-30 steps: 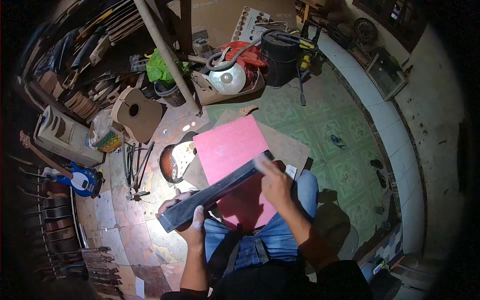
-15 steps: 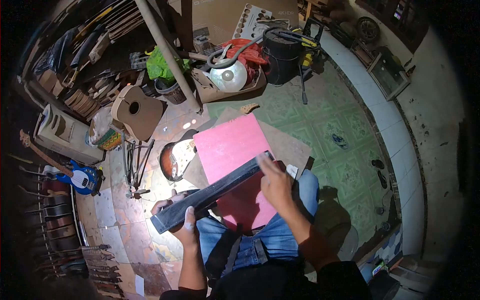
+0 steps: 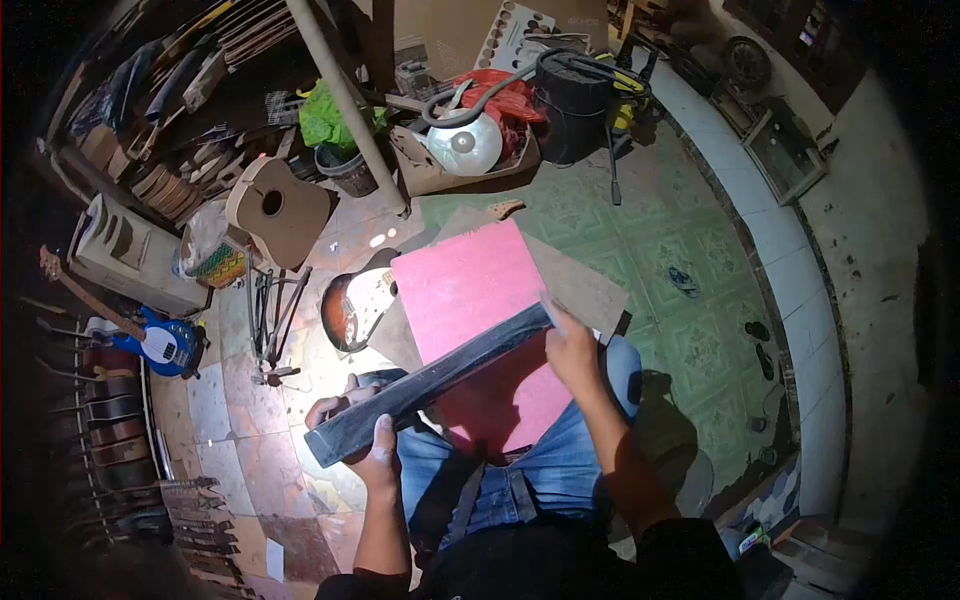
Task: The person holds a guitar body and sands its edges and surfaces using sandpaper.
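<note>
Above pink board [image 3: 465, 285], left fingers [image 3: 384, 438] grip dark bar [image 3: 425, 385].

Faint lettering [image 3: 583, 21] on cardboard [image 3: 450, 30], none clearly legible

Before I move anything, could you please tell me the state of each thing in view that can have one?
Dark bar: held up, slanting
Left hand: closed around one end
Right hand: at the other end, grip unclear
Pink board: flat, partly shadowed
Tan guitar body: neckless, leaning
Blue guitar: neck attached, tilted
Cardboard box: open, filled
Black bucket: upright
</note>
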